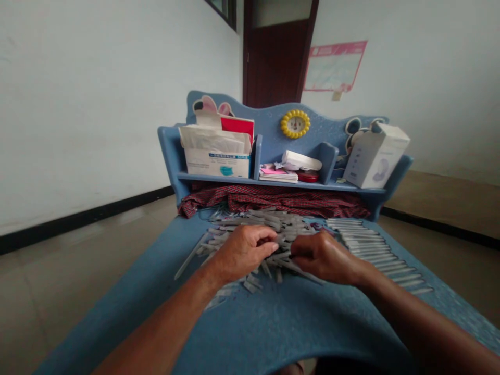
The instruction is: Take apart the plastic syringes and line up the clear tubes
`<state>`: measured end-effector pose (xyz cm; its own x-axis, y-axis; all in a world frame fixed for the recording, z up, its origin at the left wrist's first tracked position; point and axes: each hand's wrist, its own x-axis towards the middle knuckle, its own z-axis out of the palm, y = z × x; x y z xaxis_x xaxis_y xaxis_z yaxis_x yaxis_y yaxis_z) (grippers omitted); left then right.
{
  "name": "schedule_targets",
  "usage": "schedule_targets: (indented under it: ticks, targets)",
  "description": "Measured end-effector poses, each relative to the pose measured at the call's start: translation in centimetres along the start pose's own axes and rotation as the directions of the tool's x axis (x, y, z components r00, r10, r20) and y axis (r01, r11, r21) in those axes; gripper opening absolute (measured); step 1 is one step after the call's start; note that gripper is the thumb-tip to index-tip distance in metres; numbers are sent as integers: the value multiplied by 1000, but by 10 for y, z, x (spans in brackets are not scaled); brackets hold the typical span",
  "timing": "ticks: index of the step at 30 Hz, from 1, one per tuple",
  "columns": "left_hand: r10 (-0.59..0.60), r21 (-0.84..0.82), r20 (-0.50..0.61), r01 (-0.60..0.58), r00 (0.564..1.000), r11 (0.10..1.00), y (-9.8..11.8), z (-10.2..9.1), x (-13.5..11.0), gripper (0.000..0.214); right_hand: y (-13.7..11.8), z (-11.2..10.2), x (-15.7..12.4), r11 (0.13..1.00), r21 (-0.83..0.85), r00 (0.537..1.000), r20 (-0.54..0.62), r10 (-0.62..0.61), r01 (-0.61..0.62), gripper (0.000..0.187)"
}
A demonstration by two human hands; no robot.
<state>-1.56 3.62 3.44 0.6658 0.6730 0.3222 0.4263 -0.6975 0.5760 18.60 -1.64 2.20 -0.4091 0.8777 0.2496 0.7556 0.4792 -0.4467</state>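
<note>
A loose heap of thin grey sticks (253, 221) lies on the blue desk (273, 323) in front of me. My left hand (242, 250) rests on the near edge of the heap, fingers curled and pinched on some grey sticks. My right hand (322, 256) sits just to its right, fingers closed on a grey stick that points down and right. The two hands nearly touch at the fingertips. A neat row of grey sticks (375, 252) lies side by side to the right of my right hand.
A red checked cloth (273, 200) lies bunched under the desk's shelf. On the shelf stand a box with papers (216, 151), a stack of small items (291, 167), a white carton (375, 156) and a yellow clock (295, 124). A dark door (275, 57) is behind.
</note>
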Motion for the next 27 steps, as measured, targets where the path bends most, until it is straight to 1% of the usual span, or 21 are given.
schedule_targets:
  ticks: [2,4,5,7,11,13,17,27]
  targets:
    - [2,17,31,-3,1000,1000,2,1,0,16,5,-7,4,971,237,997,-56,43,-29,5]
    - [12,40,45,-14,999,999,3,2,-1,16,9,-9,8,917,395,993,-82,91,-51,8]
    - [20,50,51,-22,999,999,4,3,-1,16,11,-9,9,896,441,991,-89,100,-51,9]
    - [31,69,63,-36,997,997,4,4,-1,17,14,-6,9,880,475,990,-112,92,-28,9]
    - [35,114,93,-45,995,992,5,5,-1,17,17,-1,6,920,391,980,-191,49,30,7]
    - [27,131,103,-40,994,991,5,5,0,17,19,0,5,939,342,977,-210,31,44,6]
    - [18,155,119,-36,993,987,5,7,1,16,19,1,4,961,270,981,-192,-13,66,2]
    - [39,227,152,-74,988,971,2,10,0,15,11,1,2,993,31,978,-183,-103,110,7]
